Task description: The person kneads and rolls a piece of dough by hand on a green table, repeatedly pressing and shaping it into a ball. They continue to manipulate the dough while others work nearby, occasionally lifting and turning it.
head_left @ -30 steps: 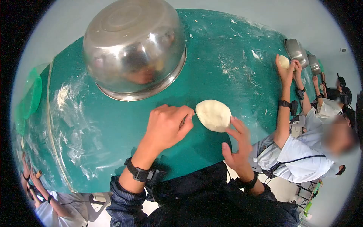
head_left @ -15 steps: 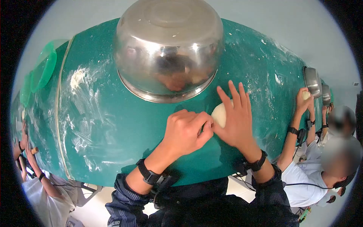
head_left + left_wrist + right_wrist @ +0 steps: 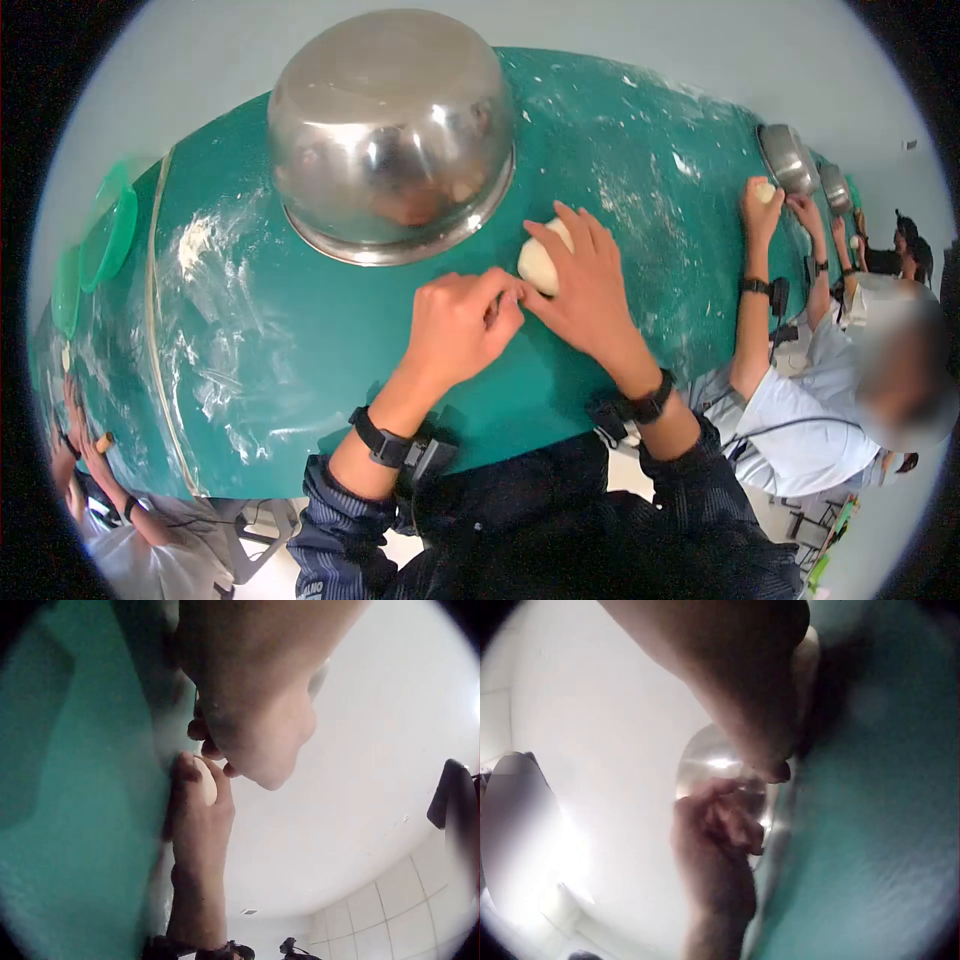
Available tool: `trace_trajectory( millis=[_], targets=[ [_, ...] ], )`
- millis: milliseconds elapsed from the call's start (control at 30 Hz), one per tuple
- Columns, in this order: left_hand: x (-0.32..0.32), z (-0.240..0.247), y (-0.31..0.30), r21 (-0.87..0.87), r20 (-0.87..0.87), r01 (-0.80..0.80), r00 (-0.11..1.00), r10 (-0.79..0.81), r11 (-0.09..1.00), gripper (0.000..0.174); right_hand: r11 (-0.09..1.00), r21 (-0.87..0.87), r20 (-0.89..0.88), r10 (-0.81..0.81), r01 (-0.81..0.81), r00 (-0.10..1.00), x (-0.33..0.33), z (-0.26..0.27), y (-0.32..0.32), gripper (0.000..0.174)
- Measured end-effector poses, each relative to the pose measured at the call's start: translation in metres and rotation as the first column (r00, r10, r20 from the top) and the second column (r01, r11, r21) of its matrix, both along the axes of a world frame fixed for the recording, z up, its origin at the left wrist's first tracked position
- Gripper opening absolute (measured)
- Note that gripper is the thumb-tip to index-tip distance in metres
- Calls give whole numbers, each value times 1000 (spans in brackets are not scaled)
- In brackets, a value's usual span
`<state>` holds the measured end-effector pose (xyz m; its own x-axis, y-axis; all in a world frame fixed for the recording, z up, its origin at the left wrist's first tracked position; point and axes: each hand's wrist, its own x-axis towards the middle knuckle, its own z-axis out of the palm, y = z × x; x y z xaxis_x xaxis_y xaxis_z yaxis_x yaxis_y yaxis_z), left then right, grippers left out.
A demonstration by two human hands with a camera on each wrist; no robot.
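Note:
A pale, rounded piece of dough [image 3: 538, 268] lies on the green table just right of the bowl's front rim. My right hand [image 3: 585, 290] cups it, with the fingers curved over its far right side and the thumb at its near edge. The left wrist view shows the dough [image 3: 207, 782] held between thumb and fingers of the right hand [image 3: 201, 840]. Beside it, my left hand [image 3: 460, 325] has curled fingers, its thumb and index tips close to the right thumb. In the right wrist view the left hand [image 3: 716, 847] holds nothing visible.
A large steel bowl [image 3: 395, 130] stands upside down beyond my hands. Flour [image 3: 195, 245] dusts the table [image 3: 330, 370] at left and right. Green plastic containers [image 3: 108, 240] are at the far left. People work at both sides, with smaller steel bowls [image 3: 787, 160] at the right.
The right hand, off to the dough's right side a second ago, has come over it and curved around it. The left hand stays curled beside it. The head view has shifted.

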<state>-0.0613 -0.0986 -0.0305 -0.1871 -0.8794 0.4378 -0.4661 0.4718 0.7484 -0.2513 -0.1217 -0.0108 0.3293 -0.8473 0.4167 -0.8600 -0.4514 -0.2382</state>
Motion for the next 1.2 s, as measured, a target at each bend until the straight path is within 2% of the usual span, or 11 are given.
trace_trajectory(
  millis=[67,167,267,367,467,600,633,733,833,1067,1200],
  targets=[
    [0,-2,1,7,23,0,1000,0,1000,5,1000,-6,35,-19,19,999,1,-15,-6,44],
    [1,-5,2,7,23,-9,1000,9,1000,6,994,105,298,-19,-13,954,-13,-25,-2,48],
    [2,-4,0,0,14,-4,1000,4,1000,5,970,229,669,-97,-81,737,-39,-25,12,52],
    [1,-3,0,-10,30,0,1000,0,1000,4,965,206,908,-126,-165,399,-65,-18,40,58],
    [1,-1,1,9,30,16,999,-16,1000,5,974,199,775,-86,-112,626,-86,-13,75,73],
    [-1,-6,1,-2,15,36,999,-36,999,4,954,295,411,-83,-47,908,-86,-9,115,91],
    [-2,-6,0,-19,9,38,999,-38,999,4,959,279,347,-61,-41,936,-84,-7,116,91],
    [-5,-2,3,51,-72,38,997,-35,998,4,969,245,174,-22,-22,985,-69,-3,112,95],
    [-5,1,2,14,-64,58,996,-57,998,4,964,263,93,-61,35,994,-56,-5,83,97],
    [-1,4,-3,19,28,117,993,-117,993,4,952,295,-193,145,-83,971,-32,11,-9,92],
    [-1,-2,-7,26,52,130,990,-131,991,3,953,269,-87,167,-139,982,-29,1,-51,87]
  ],
)
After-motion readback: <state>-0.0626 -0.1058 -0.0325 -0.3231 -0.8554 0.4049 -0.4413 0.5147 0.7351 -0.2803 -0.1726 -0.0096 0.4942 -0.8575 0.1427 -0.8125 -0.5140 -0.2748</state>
